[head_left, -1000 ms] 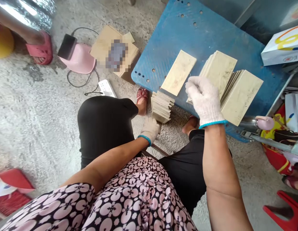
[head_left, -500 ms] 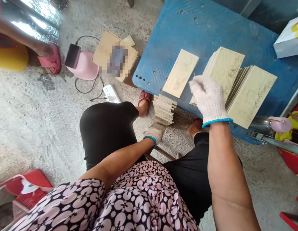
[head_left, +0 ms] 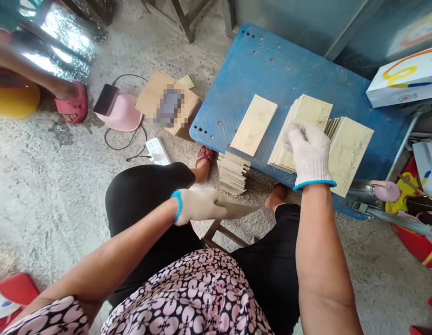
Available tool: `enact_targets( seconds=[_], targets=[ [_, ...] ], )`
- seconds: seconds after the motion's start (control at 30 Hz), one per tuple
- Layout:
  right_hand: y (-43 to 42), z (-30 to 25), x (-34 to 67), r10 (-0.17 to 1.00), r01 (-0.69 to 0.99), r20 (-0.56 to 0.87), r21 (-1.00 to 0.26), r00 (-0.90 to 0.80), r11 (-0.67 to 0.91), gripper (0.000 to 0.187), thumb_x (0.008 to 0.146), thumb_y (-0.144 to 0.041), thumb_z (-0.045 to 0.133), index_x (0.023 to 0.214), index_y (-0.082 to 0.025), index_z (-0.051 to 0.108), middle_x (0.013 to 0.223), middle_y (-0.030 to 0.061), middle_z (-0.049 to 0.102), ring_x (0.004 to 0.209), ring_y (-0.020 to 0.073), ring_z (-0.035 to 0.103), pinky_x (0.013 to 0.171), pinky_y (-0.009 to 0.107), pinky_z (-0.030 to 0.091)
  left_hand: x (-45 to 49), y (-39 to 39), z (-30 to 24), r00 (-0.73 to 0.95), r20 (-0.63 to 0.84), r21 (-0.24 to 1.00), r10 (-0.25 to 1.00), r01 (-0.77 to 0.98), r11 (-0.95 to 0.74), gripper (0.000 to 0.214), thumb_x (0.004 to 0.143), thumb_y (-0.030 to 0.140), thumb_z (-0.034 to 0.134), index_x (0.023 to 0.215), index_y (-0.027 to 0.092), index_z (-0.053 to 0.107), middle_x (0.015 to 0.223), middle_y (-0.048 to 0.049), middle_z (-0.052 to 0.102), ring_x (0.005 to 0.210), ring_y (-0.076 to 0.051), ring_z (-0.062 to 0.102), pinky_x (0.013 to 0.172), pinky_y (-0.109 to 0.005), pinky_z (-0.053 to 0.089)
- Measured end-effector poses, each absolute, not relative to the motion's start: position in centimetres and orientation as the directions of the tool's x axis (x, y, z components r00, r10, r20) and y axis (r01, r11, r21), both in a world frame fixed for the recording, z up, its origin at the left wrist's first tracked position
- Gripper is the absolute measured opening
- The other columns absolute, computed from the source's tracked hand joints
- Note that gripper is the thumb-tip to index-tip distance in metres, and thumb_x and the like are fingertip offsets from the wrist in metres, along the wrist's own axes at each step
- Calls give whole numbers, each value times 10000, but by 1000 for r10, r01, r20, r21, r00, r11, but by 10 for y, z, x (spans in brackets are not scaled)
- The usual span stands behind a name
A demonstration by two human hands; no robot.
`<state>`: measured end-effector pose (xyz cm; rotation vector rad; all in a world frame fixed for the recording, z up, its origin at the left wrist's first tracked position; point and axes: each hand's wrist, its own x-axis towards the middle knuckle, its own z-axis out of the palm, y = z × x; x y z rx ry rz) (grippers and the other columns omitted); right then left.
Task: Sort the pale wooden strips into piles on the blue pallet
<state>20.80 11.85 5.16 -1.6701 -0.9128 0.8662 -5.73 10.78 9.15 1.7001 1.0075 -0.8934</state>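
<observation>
Blue worktop (head_left: 292,60) carries two fanned stacks of cream tiles (head_left: 348,149) and a single tile (head_left: 255,124) lying flat to their left. A floor stack (head_left: 233,173) stands between your feet. Your right hand (head_left: 309,151) rests closed-fingered on the nearer fan — grip unclear. Your left hand (head_left: 202,204), closed, carries one tile, blurred. Judged step: transferring from floor to worktop — next, set it down square.

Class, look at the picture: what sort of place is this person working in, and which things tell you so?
Probably a small informal workshop, worked at floor level: rough concrete floor, a low blue perforated platform bearing stacks of pale rectangular sheets, and a power strip lying on the ground.
</observation>
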Motion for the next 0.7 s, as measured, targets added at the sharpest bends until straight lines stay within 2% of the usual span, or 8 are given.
enact_targets(
  seconds=[0.03, 0.1, 0.2, 0.27, 0.4, 0.47, 0.53, 0.7],
  targets=[
    [119, 54, 208, 874, 133, -123, -969, 471, -208, 345, 839, -504, 641, 959, -183, 670, 802, 28, 657, 803, 183, 666, 748, 354, 578, -64, 117, 99, 333, -903, 318, 271, 943, -97, 387, 789, 502, 568, 1046, 271, 741, 826, 10, 719, 756, -202, 667, 646, -248, 479],
    [120, 58, 209, 856, 71, -129, -979, 501, -190, 325, 842, -490, 639, 925, -177, 663, 763, 20, 641, 764, 167, 663, 714, 322, 576, -77, 130, 111, 326, -903, 402, 280, 871, 282, 454, 729, 484, 626, 1065, 195, 722, 886, -18, 730, 781, -206, 668, 649, -240, 496],
    [121, 63, 213, 809, 4, -123, -988, 574, -154, 314, 847, -483, 629, 905, -175, 651, 764, 13, 636, 732, 147, 659, 686, 295, 575, -87, 144, 124, 378, -866, 490, 328, 506, 710, 488, 699, 397, 711, 1107, 131, 676, 991, -73, 731, 821, -224, 679, 691, -265, 547],
    [121, 64, 217, 768, -26, -112, -992, 630, -123, 313, 851, -483, 621, 915, -178, 647, 778, 11, 638, 739, 142, 661, 682, 287, 573, -83, 152, 130, 292, -837, 545, 463, 355, 760, 448, 720, 330, 747, 1114, 134, 664, 973, -76, 731, 794, -222, 683, 626, -253, 555],
    [123, 63, 218, 715, -92, -123, -992, 689, -82, 313, 844, -487, 622, 901, -180, 638, 774, 7, 634, 721, 132, 652, 659, 271, 560, -50, 175, 123, 93, -753, 658, 652, 93, 747, 219, 831, 214, 671, 1024, 112, 656, 724, -52, 680, 599, -189, 634, 463, -236, 507],
    [124, 61, 214, 719, -125, -171, -985, 674, -117, 316, 830, -484, 635, 900, -176, 637, 769, 8, 635, 693, 127, 642, 648, 273, 554, -28, 190, 108, 89, -690, 704, 718, -147, 695, 198, 882, 139, 598, 1074, 108, 634, 794, -61, 691, 706, -190, 663, 630, -287, 579],
    [125, 59, 207, 742, -147, -235, -972, 628, -183, 328, 817, -485, 646, 918, -173, 642, 781, 15, 641, 692, 130, 639, 647, 279, 552, -8, 205, 89, 101, -661, 669, 743, -369, 645, 239, 898, 70, 537, 1124, 109, 606, 943, -82, 706, 865, -200, 680, 823, -344, 585],
    [131, 46, 185, 792, -49, -354, -923, 496, -382, 366, 803, -513, 650, 958, -182, 666, 834, 36, 661, 750, 161, 640, 701, 323, 557, 15, 221, 52, 95, -723, 555, 684, -510, 657, 347, 879, 105, 563, 1222, 154, 572, 1081, -100, 699, 1009, -254, 680, 874, -410, 590]
  ],
)
